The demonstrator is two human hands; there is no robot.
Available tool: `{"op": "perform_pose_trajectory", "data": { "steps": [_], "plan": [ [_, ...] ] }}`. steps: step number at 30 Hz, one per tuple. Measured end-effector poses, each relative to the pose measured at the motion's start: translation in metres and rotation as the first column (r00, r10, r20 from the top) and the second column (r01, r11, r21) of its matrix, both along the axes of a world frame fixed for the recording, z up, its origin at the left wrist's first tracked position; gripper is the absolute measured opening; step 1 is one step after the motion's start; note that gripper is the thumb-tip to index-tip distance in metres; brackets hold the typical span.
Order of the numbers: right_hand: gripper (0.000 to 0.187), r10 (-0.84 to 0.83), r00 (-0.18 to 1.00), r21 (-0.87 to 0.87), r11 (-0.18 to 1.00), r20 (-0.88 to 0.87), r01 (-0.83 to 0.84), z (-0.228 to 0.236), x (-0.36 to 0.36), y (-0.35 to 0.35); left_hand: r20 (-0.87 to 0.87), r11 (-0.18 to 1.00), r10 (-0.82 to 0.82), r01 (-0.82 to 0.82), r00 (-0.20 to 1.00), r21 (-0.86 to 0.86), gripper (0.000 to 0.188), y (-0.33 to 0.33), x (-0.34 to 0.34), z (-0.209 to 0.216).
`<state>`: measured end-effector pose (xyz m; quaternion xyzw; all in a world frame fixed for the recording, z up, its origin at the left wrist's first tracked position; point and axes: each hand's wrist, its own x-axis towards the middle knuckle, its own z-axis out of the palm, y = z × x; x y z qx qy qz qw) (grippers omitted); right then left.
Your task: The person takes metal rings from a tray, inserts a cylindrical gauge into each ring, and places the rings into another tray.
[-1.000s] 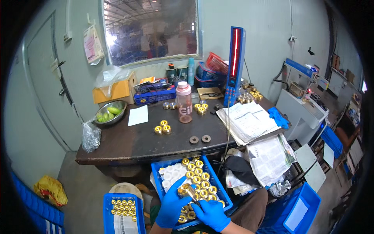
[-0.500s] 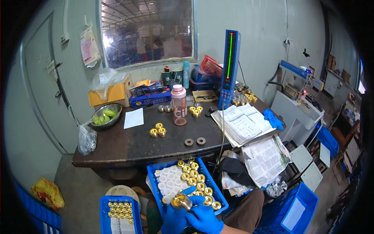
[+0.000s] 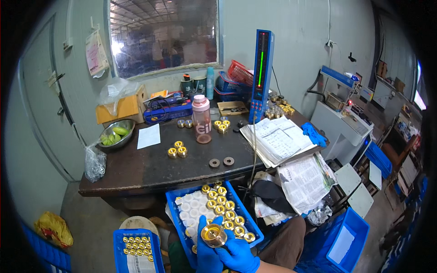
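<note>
Above the blue crate, a brass ring with a round bore is held between my two blue-gloved hands, its opening turned upward. My left hand grips it from the left, fingers wrapped along its side. From the lower right, my right hand closes on it with the thumb and fingers at its rim. Whether something sits inside the bore is hard to make out. In the crate, rows of similar brass rings stand at the right, beside white cup-shaped pieces at the left.
A dark desk stands ahead, bearing a pink bottle, loose rings, two dark discs, an open notebook and a blue column gauge with its cable. A smaller blue tray of rings is at the lower left.
The brass ring has tilted so its opening faces up more. My hands have shifted around it. The gauge's green bar has become shorter. The whole view has moved slightly.
</note>
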<state>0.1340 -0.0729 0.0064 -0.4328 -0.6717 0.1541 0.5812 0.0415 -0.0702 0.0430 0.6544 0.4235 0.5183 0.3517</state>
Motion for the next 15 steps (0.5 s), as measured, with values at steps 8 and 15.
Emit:
{"op": "perform_pose_trajectory", "data": {
  "steps": [8,15],
  "plan": [
    [0.012,0.052,0.998,-0.166,0.985,0.042,-0.045,-0.004,-0.011,-0.001,0.51,0.954,0.043,0.116,0.859,-0.275,0.049,-0.004,-0.009,-0.017],
    [0.02,0.464,0.754,-0.425,0.864,0.466,-0.269,-0.054,-0.02,0.019,0.678,0.911,0.273,0.044,0.683,-0.411,0.048,0.028,-0.071,-0.114]
  ]
}}
